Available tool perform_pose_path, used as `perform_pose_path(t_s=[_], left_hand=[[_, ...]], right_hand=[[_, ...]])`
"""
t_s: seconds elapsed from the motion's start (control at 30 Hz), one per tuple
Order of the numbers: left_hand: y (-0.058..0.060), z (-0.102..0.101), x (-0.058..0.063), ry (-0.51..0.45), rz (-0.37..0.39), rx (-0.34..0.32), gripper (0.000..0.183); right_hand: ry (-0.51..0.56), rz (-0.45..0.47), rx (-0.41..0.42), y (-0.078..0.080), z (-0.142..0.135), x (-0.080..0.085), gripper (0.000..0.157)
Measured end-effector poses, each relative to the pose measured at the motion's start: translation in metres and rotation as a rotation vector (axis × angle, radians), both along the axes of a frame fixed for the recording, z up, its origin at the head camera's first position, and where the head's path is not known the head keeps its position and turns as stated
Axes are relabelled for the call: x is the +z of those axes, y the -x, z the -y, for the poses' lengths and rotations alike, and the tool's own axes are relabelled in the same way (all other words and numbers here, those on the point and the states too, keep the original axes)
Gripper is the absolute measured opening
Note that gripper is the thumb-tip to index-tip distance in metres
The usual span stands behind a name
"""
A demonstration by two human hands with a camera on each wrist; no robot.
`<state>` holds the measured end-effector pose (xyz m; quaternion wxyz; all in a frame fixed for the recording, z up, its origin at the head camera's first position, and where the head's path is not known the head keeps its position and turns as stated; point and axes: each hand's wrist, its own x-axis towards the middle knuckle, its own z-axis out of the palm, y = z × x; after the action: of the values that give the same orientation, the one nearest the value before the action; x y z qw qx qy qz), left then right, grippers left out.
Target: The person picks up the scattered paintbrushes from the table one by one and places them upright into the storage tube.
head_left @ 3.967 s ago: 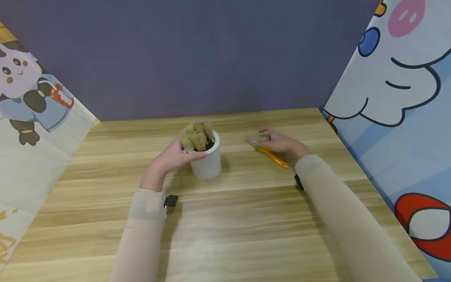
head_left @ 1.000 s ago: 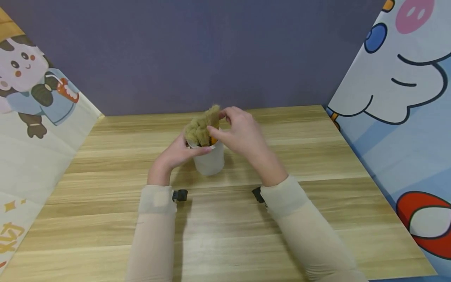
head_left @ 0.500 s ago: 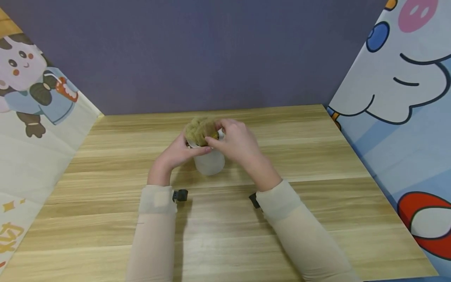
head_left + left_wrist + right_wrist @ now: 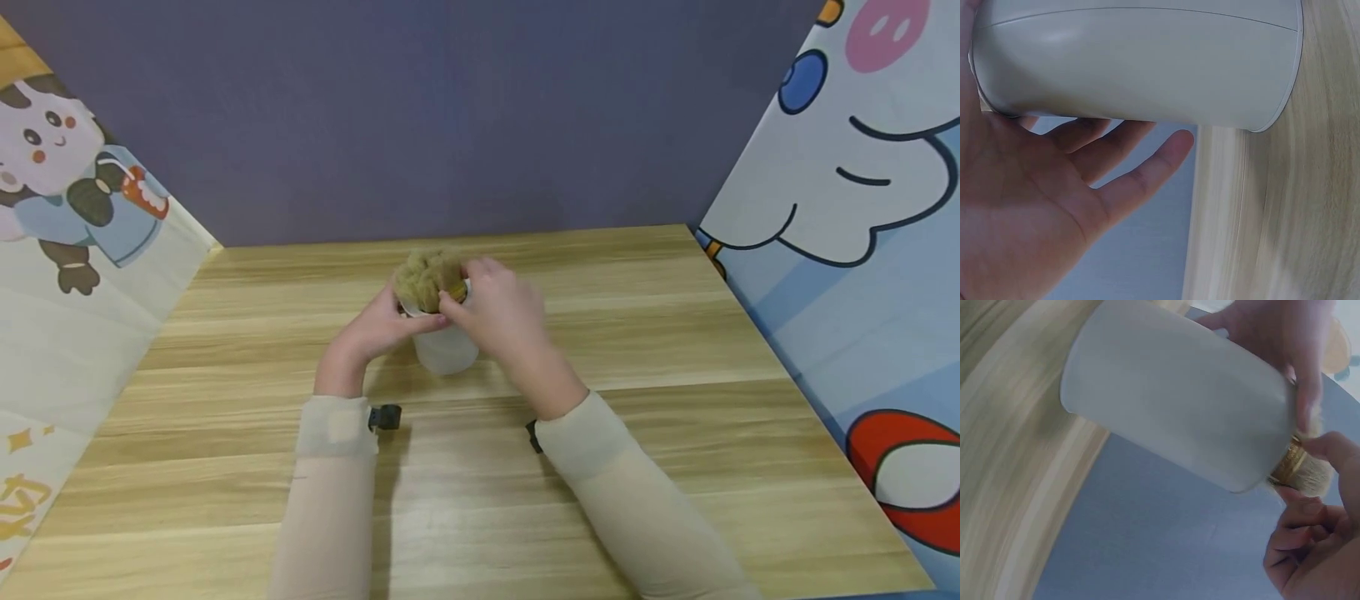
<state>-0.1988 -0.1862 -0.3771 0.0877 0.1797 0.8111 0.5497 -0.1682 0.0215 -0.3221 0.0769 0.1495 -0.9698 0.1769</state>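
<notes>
A white cylindrical brush holder point(image 4: 447, 348) stands upright on the wooden table, filled with paintbrushes point(image 4: 422, 279) whose beige bristles point up. My left hand point(image 4: 369, 329) grips the holder near its rim, thumb across the front and fingers around the far side. In the left wrist view those fingers point(image 4: 1141, 178) reach behind its wall. My right hand point(image 4: 501, 310) pinches one paintbrush point(image 4: 1291, 464) at its gold metal band, thumb and forefinger on either side. That band sits right at the holder's mouth, and the handle is hidden inside.
The wooden table point(image 4: 600, 500) runs back to a plain dark blue-grey wall point(image 4: 450, 117). Cartoon-printed panels stand along the left point(image 4: 67, 333) and right point(image 4: 885, 317) sides. A small black wrist camera point(image 4: 386, 417) sits at the left cuff.
The right hand has taken the orange-handled paintbrush from the table to the holder. Over the last second the brush has sunk lower into it. The left hand keeps its grip.
</notes>
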Motion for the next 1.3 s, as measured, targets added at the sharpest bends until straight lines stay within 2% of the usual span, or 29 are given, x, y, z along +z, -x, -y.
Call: perform_pose_path(t_s=[0.1, 0.23, 0.3, 0.4, 0.53, 0.63, 0.87, 0.97, 1.1, 1.2, 1.3], left_hand=[[0.0, -0.001, 0.0, -0.005, 0.008, -0.005, 0.085], [0.001, -0.004, 0.0, -0.003, 0.022, 0.017, 0.092], [0.001, -0.004, 0.0, 0.004, 0.035, 0.029, 0.095], [0.0, -0.006, 0.0, 0.01, 0.048, 0.044, 0.096], [0.0, -0.011, 0.0, -0.005, 0.042, 0.047, 0.094], [0.0, -0.018, 0.0, -0.01, 0.047, 0.047, 0.094], [0.008, -0.048, -0.002, -0.027, 0.042, 0.012, 0.097], [0.012, -0.066, -0.003, 0.015, 0.072, 0.044, 0.106], [0.012, -0.09, -0.005, 0.121, 0.125, 0.11, 0.125], [0.013, -0.1, -0.005, 0.162, 0.108, 0.125, 0.129], [0.013, -0.101, -0.001, 0.232, 0.04, 0.114, 0.124]], right_hand=[[-0.027, -0.005, -0.009, 0.0, 0.0, -0.004, 0.048], [0.031, 0.029, -0.031, 0.003, -0.005, -0.008, 0.045], [0.07, 0.038, -0.017, 0.004, -0.01, -0.011, 0.045], [0.137, 0.084, 0.005, 0.004, -0.018, -0.015, 0.05], [0.223, 0.159, -0.011, 0.004, -0.031, -0.017, 0.068], [0.262, 0.194, -0.002, 0.006, -0.042, -0.02, 0.074], [0.379, 0.267, 0.006, 0.01, -0.074, -0.029, 0.07], [0.405, 0.277, -0.008, 0.013, -0.089, -0.031, 0.068], [0.411, 0.289, -0.01, 0.017, -0.108, -0.031, 0.065], [0.371, 0.292, 0.011, 0.02, -0.119, -0.03, 0.064], [0.306, 0.295, 0.025, 0.023, -0.128, -0.026, 0.063]])
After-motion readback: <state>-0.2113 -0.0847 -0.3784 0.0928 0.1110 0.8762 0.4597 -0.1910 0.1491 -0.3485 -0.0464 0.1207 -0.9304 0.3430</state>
